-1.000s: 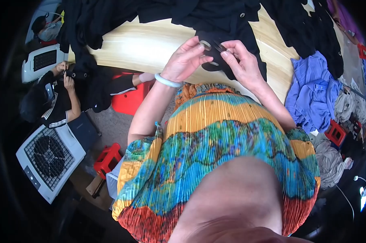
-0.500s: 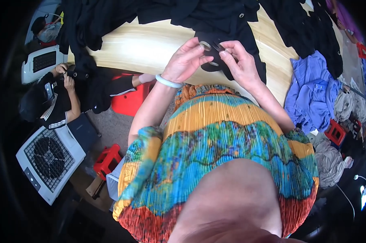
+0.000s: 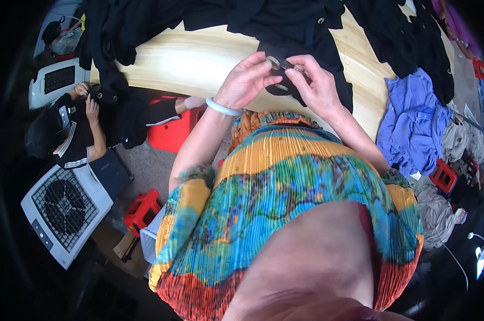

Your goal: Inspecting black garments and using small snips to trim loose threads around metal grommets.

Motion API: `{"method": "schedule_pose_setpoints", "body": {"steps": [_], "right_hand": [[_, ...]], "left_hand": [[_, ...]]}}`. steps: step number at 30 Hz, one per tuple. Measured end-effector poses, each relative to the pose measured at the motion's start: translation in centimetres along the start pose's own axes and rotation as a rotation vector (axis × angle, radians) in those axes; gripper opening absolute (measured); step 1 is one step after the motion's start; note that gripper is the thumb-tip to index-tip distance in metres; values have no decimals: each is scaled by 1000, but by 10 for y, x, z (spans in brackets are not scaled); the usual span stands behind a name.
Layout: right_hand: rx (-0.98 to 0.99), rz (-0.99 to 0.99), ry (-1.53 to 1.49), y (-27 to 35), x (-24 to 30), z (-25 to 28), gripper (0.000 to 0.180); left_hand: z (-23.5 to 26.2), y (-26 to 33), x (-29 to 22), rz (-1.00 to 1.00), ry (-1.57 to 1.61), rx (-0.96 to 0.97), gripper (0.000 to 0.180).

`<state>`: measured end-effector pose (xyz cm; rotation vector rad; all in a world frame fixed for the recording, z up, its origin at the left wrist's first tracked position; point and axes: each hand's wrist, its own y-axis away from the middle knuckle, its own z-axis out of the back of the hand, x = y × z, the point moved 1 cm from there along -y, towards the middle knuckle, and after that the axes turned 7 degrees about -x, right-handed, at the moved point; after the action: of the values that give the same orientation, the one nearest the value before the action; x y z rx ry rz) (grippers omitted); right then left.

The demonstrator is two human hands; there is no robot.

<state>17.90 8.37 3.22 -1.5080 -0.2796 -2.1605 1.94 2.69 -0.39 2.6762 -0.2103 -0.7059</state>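
Fingers of both hands (image 3: 284, 80) mostly hide a small black piece (image 3: 281, 72).

The garment (image 3: 306, 32) spread on the pale wood-grain desk (image 3: 199, 59) is black. The bracelet (image 3: 220, 108) is whitish jade. The pleated dress (image 3: 284, 203) carries orange, yellow, turquoise and red bands. The heaped shirt (image 3: 413, 123) is periwinkle blue. The stools (image 3: 141, 211) are red.

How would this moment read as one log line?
left hand: pinching black cloth garment | right hand: pinching same garment | under: pale wooden table
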Motion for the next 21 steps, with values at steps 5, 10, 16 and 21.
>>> {"method": "schedule_pose_setpoints", "body": {"steps": [5,10,16,21], "right_hand": [[-24,-20,-35,2,-1,-3,17],[-58,-30,-110,1,-3,-5,16],[-154,-197,-386,-16,-11,9,23],[-30,19,-131,-16,-1,-2,41]], "left_hand": [[1,1,0,5,26,12,16],[1,1,-1,21,6,10,17],[9,4,-3,57,12,30,18],[8,5,-3,77,12,64,19]]}}
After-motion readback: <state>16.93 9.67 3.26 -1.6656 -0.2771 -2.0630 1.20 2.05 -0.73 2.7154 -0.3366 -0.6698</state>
